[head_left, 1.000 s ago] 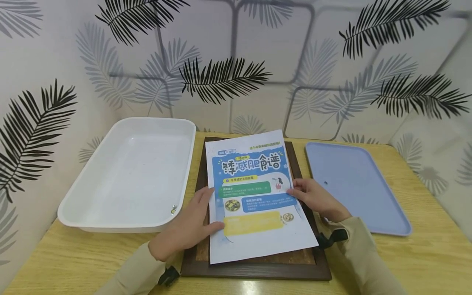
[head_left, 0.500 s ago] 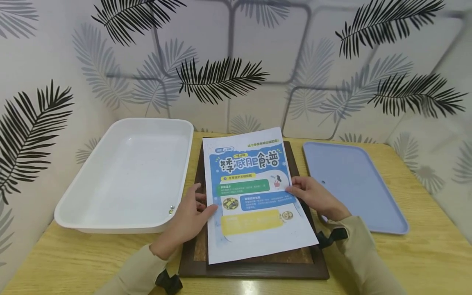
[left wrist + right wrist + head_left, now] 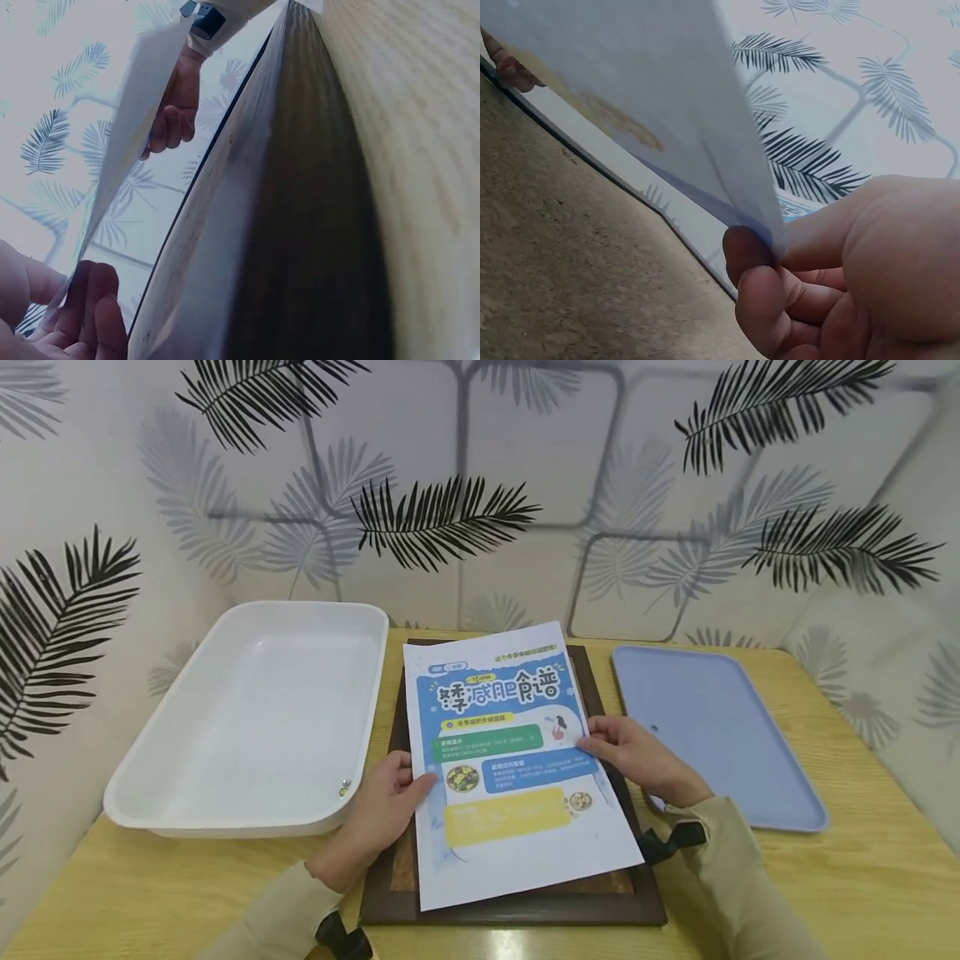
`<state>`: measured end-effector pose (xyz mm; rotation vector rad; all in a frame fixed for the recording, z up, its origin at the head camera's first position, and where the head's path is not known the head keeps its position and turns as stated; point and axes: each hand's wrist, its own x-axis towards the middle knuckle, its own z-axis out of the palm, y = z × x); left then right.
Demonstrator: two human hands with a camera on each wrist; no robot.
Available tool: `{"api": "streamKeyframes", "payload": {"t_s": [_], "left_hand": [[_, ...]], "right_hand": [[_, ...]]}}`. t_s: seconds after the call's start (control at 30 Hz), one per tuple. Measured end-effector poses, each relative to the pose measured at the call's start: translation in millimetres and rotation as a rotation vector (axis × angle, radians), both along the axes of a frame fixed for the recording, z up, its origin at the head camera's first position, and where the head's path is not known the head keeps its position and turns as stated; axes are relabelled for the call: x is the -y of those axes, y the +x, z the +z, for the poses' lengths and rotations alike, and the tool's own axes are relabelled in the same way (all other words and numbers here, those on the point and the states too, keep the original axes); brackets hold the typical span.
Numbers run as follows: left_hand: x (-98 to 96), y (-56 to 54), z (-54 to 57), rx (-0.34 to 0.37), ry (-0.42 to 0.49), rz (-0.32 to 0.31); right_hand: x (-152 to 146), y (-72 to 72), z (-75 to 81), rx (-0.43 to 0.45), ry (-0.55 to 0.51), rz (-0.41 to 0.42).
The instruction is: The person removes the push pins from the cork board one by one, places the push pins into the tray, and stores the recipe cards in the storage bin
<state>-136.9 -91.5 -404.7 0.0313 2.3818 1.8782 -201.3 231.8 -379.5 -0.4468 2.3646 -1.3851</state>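
A printed poster sheet (image 3: 510, 860) with blue, green and yellow blocks and Chinese lettering is held over a dark brown wooden frame (image 3: 525, 912). My left hand (image 3: 382, 806) pinches the sheet's left edge, thumb on top and fingers curled beneath. At the opposite edge, my right hand (image 3: 645, 760) pinches it the same way; in the right wrist view the fingertips (image 3: 761, 292) press against its underside. A gap between the sheet (image 3: 139, 97) and the frame shows in the left wrist view. Most of the frame's brown, cork-like inner board (image 3: 577, 255) is hidden under the sheet in the head view.
To the left stands a deep white tray (image 3: 277, 718) with a small shiny bit near its front right corner. A flat lilac tray (image 3: 720, 735) lies to the right. All rest on a light wood table (image 3: 187, 885) against a leaf-patterned wall.
My left hand's fingers, extended earlier, have closed on the sheet's left edge. The sheet has shifted slightly left in the head view, which has also moved a little. The right hand keeps its pinch.
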Motion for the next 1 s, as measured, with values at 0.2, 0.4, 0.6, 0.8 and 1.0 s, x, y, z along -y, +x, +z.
{"api": "streamKeyframes", "payload": {"t_s": [0.2, 0.4, 0.6, 0.8, 1.0], "left_hand": [[-7.9, 2.9, -1.2, 0.003, -0.017, 0.021], [-4.3, 9.0, 13.3, -0.024, -0.075, 0.040], [14.5, 18.8, 35.1, -0.020, -0.103, 0.011], [42.9, 22.5, 53.3, -0.045, -0.237, -0.015], [72.7, 21.2, 63.9, -0.085, -0.308, -0.036]], "right_hand": [[-6.6, 6.0, 6.0, 0.004, 0.004, -0.025], [-3.7, 9.7, 8.0, 0.003, 0.004, -0.035], [9.9, 11.5, 7.9, 0.027, -0.061, -0.002], [32.6, 9.1, 10.4, 0.052, -0.121, 0.055], [58.3, 6.3, 17.4, 0.053, -0.153, 0.082]]}}
